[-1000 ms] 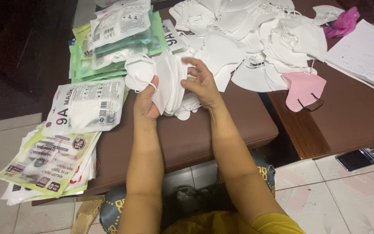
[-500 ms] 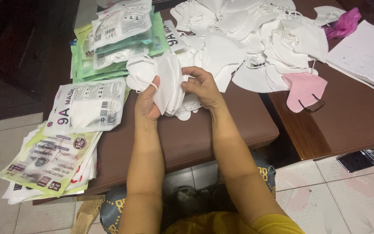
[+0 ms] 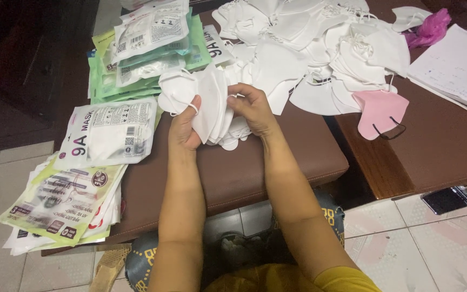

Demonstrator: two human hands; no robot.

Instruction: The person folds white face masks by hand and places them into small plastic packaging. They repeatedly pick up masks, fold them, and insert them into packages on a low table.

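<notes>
viewpoint: one camera on the person's head, above the forearms.
facing: steeply down and forward over the brown padded bench [image 3: 277, 167].
nearness: close, the hands mid-frame, tiled floor [image 3: 406, 243] at the bottom.
shared: nothing, single view.

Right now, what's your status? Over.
Left hand and right hand both gripping white mask stack. Loose masks piled behind. Nothing in the way.

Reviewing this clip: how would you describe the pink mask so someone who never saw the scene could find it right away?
Start at the big heap of white masks spread over the far side of the brown table. Follow the heap to its near right edge, right of the person's right hand. There the pink mask lies flat: the only pink one, with dark ear loops, where its neighbours are all white.
</notes>
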